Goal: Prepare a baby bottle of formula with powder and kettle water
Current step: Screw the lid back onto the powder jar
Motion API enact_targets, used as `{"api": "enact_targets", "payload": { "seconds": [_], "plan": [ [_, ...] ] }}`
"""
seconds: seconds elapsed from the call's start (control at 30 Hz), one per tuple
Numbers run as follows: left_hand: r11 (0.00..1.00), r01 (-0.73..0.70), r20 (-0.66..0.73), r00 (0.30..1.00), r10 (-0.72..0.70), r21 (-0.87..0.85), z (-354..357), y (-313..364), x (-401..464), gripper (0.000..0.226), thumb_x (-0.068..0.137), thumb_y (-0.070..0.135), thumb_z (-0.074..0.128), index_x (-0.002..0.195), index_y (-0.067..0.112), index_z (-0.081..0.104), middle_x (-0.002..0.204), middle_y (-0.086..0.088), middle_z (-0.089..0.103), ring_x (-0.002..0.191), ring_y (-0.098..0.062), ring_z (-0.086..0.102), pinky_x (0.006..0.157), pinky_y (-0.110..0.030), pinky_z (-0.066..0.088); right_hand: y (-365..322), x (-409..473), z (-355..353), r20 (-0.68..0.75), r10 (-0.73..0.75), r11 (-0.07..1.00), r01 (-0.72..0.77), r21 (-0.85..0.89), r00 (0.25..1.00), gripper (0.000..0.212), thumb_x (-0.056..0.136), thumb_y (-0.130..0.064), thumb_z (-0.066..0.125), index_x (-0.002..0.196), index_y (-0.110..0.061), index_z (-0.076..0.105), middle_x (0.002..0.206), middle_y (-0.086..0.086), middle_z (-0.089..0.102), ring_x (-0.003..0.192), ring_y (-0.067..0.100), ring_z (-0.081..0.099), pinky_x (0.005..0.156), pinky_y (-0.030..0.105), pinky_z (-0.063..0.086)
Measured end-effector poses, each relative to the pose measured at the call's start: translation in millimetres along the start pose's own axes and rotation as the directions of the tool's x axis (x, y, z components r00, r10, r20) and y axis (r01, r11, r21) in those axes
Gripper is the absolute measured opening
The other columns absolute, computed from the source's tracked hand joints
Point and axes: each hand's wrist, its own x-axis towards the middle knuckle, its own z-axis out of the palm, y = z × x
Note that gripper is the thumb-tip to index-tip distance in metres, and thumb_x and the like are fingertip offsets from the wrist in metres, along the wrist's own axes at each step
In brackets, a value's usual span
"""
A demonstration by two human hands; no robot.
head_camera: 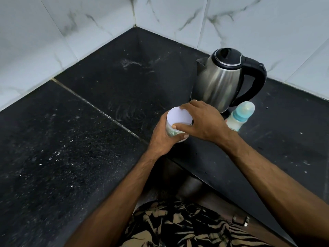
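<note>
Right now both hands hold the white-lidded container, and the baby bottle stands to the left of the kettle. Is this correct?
Not quite. The head view shows the baby bottle in front of the kettle, toward its right. The left hand and right hand do hold the white-lidded container.

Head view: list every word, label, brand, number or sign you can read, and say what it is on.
No text can be read in this view.
Jar, gripped by the left hand: a green-patterned label shows between the fingers, too hidden and blurred to read.
White lid, under the right hand: blank.
Kettle: no visible marking.
Baby bottle: no legible scale or brand.
</note>
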Motion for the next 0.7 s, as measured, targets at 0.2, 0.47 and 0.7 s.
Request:
{"api": "enact_targets", "payload": {
  "seconds": [0.2, 0.47, 0.7],
  "plan": [
    [1.000, 0.001, -0.004, 1.000, -0.001, -0.019, 1.2, -0.4, 0.2, 0.093, 0.069, 0.026, 0.090, 0.145, 0.028, 0.037, 0.133, 0.012, 0.051, 0.121, -0.007, 0.051, 0.086, -0.007, 0.042, 8.0, -2.8, -0.6, 0.066, -0.096, 0.982, 0.084, 0.170, 0.993, 0.083, 0.078, -0.063, 0.068, 0.146, -0.024, 0.041, 0.150, -0.002, 0.041, 0.133, 0.020, 0.043, 0.109, 0.035, 0.040],
    [1.000, 0.001, -0.002, 1.000, -0.001, -0.020, 0.5, -1.7, 0.1, 0.094, 0.067, 0.029, 0.091, 0.145, 0.029, 0.039, 0.136, 0.010, 0.054, 0.122, -0.008, 0.053, 0.094, -0.019, 0.047, -1.3, -2.0, -8.6, -0.048, 0.026, 1.000, -0.027, -0.014, 0.999, 0.078, 0.079, -0.066, 0.064, 0.141, -0.022, 0.046, 0.124, 0.002, 0.059, 0.115, 0.024, 0.057, 0.093, 0.040, 0.048],
    [1.000, 0.000, -0.010, 1.000, 0.000, -0.010, 0.3, 0.9, -1.0, 0.092, 0.068, 0.025, 0.091, 0.144, 0.028, 0.039, 0.132, 0.013, 0.054, 0.115, 0.004, 0.054, 0.088, -0.008, 0.045, 8.8, 2.0, 0.1, 0.110, -0.156, 0.954, 0.121, 0.273, 0.981, 0.076, 0.084, -0.042, 0.071, 0.149, -0.023, 0.036, 0.152, 0.000, 0.037, 0.136, 0.017, 0.039, 0.112, 0.031, 0.036]
  ]
}}
